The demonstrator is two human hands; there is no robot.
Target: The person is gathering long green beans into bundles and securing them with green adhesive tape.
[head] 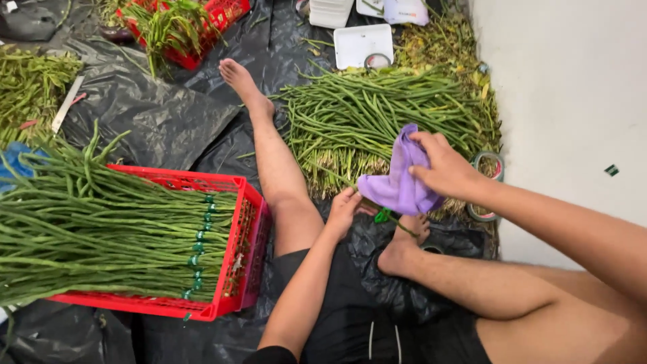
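1. Head view, hands: right hand (446,168) pinches top of a purple cloth (399,180), fingers closed on the fabric. Left hand (345,210) sits at cloth's lower left edge, fingers curled under it; whether it grips cloth or the green bit below, can't tell
2. Head view, cloth: hangs bunched between both hands, above person's right foot, just in front of the loose long-bean pile (377,114) on black plastic sheet (155,114)
3. Small green tie or stem piece (384,216) shows just under cloth, near left fingertips; too small to tell which
4. Head view, surroundings: red crate (232,269) at left, full of tied bean bundles (101,229) with green bands. Tape roll (486,165) at wall side, partly behind right wrist. White tray (362,44) beyond pile. 2nd red crate (216,20) far top w/ greens
5. Judgement, doing it well: keep right pinch firm, top of cloth taut, so left can work the lower fold w/o it bunching
6. Keep cloth off the bean pile and foot; wipe or fold close to lap
7. Mind the green piece: easy to drop into folds of the black sheet
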